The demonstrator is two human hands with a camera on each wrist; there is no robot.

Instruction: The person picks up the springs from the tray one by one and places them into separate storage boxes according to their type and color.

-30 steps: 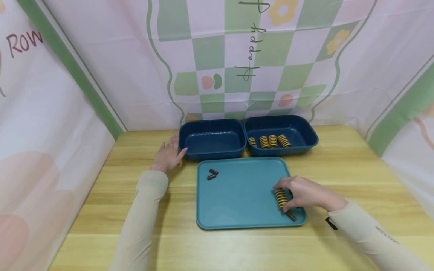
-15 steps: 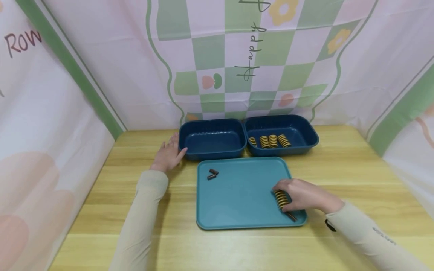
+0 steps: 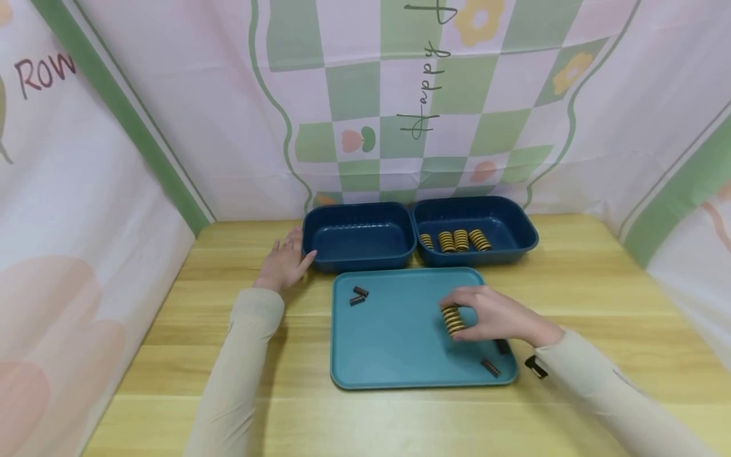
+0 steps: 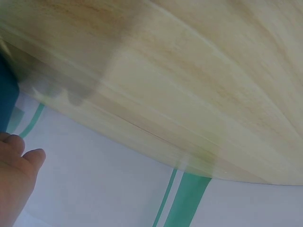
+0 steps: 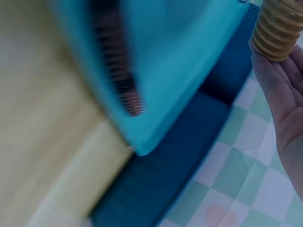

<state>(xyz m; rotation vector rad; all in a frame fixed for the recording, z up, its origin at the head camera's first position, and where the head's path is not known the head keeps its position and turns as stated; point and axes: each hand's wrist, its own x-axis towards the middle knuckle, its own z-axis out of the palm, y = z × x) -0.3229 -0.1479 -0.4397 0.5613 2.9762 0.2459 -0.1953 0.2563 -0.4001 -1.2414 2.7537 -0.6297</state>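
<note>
In the head view, the right hand [image 3: 493, 317] pinches a yellow-and-black spring [image 3: 454, 321] between thumb and fingers, held tilted just above the teal tray [image 3: 394, 349]. The left hand [image 3: 283, 261] lies with its fingers extended and thumb spread, at the end of the left bin [image 3: 358, 263]. Beside that bin, the right bin [image 3: 485, 257] holds four striped springs [image 3: 461, 240]. Two small dark springs [image 3: 360, 296] lie at the tray's far left; another dark spring [image 3: 490, 367] lies near its near right corner. All stand on the wooden bench [image 3: 342, 425].

In the left wrist view, the left hand is cut off by the edge, below a blue bin side; contact is hard to tell.

In the right wrist view, the right hand grips the yellow-and-black spring at upper right; the tray and a dark spring are blurred.
</note>
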